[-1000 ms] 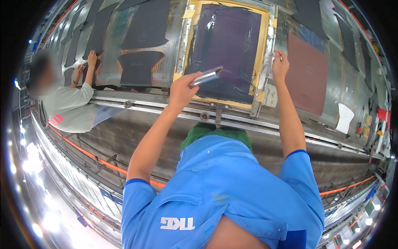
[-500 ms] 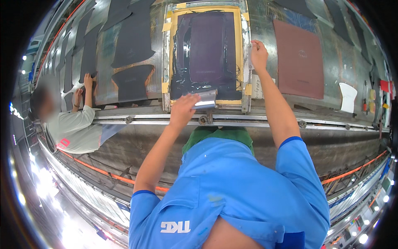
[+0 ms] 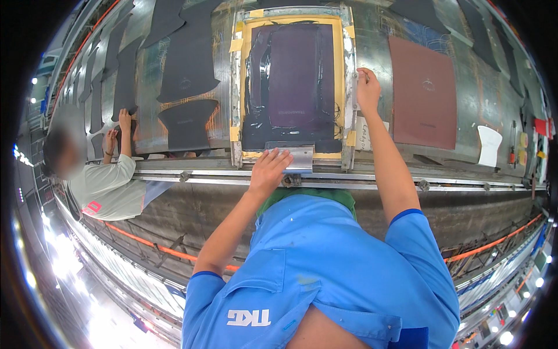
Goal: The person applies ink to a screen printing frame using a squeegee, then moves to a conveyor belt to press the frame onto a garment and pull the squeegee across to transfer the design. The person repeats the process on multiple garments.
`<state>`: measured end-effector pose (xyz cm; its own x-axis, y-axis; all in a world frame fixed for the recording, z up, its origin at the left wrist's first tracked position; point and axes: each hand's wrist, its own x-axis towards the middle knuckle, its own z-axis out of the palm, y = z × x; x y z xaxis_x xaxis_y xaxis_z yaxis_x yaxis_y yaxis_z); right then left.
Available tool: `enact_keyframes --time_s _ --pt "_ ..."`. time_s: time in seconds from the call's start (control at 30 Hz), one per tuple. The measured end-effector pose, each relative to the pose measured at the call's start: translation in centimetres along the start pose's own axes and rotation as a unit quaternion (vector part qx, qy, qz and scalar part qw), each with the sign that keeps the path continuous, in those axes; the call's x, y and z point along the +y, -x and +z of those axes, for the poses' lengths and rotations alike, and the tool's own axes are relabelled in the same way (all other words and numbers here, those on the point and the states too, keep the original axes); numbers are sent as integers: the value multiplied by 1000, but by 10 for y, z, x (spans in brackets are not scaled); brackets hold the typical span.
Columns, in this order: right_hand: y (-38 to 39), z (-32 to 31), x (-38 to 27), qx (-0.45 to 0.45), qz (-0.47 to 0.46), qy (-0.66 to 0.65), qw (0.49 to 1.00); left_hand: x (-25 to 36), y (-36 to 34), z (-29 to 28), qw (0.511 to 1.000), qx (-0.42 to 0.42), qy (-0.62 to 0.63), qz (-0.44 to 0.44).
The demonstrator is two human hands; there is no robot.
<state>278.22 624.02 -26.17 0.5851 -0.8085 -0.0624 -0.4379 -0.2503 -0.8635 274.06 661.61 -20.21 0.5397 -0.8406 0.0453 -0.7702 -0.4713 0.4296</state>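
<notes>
My left hand (image 3: 270, 171) is wrapped over a shiny metal squeegee (image 3: 299, 159) lying across the near end of a screen frame (image 3: 350, 43). The screen (image 3: 299, 75) has a yellow border and a dark purple middle, with glossy black ink smeared round it and along the near end. My right hand (image 3: 368, 92) has curled fingers gripping the right rail of the frame. Right of that lie a maroon panel (image 3: 424, 96) and, partly behind my hand, a pale card with handwriting (image 3: 362, 135).
Dark cut panels (image 3: 186, 128) cover the metal table (image 3: 474, 93) on both sides. A white cutout (image 3: 488, 145) and small tools (image 3: 512, 148) lie at the right. A co-worker (image 3: 99, 186) works at the left with hands on panels. A metal rail (image 3: 378, 181) runs along the near edge.
My left hand has brought the squeegee down from over the screen's middle to its near end, turning it level. My right hand stays at the frame's right side.
</notes>
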Motion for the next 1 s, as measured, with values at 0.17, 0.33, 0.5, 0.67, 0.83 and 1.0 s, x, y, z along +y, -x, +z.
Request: enact_keyframes --time_s 0.17,0.33,0.5,0.67,0.83,1.0 --pt "2 -2 -4 -11 19 -6 1000 4 2 -1 1000 -22 3 -12" --pt "4 -6 -13 -16 35 6 999 -2 -8 4 1000 -16 -7 -7" --pt "5 -5 -13 -2 17 -3 1000 -29 -57 10 997 49 -50 6" --pt "7 -3 -18 9 20 8 1000 -80 -161 0 993 106 -46 9" --pt "8 -10 -27 -4 53 12 999 -124 -280 -44 997 41 -22 -61" --pt "8 -4 -16 9 27 1 1000 -164 -355 -60 995 -17 -20 -92"
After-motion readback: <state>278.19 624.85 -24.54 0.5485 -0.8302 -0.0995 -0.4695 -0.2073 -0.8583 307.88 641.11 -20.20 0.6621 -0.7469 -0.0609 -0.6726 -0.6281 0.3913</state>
